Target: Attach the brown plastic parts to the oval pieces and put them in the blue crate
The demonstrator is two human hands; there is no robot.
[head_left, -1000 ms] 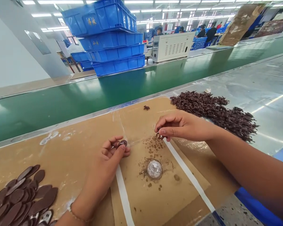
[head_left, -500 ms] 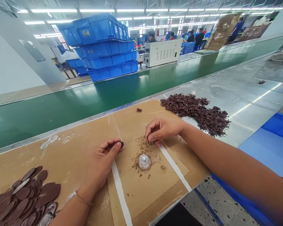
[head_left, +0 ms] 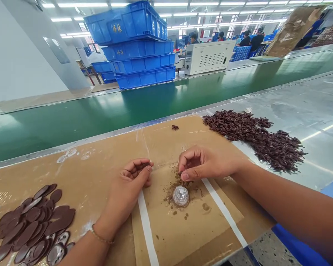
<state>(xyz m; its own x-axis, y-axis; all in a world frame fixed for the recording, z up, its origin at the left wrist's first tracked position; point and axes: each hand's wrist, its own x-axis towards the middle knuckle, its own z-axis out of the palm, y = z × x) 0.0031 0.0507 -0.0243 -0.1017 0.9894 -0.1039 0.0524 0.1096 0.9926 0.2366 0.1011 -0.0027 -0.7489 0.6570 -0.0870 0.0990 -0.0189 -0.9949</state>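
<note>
My left hand [head_left: 127, 184] is closed on a dark brown disc [head_left: 145, 164], mostly hidden by the fingers. Across from it, my right hand [head_left: 202, 164] pinches a small dark brown piece [head_left: 187, 182], whose shape I cannot fully make out. Just below those fingertips, a shiny silvery dome [head_left: 181, 195] sits on a brown board [head_left: 155, 236], with brown smears and spots around it. Flat brown oval discs [head_left: 30, 225] lie heaped at the left, near my left forearm. Beyond my right hand spreads a pile of small, knobbly dark brown pieces [head_left: 252, 135].
One small brown clump [head_left: 175, 127] lies alone near the board's far edge. Behind runs a green conveyor belt [head_left: 144, 105], with stacked blue crates [head_left: 138, 48] and a beige machine [head_left: 208, 57] on its far side. Several people are in the background.
My view has shifted, so the scene sits further right and slightly higher in places. My right hand has come down closer to the dome with the small brown piece. My left hand still grips the disc.
</note>
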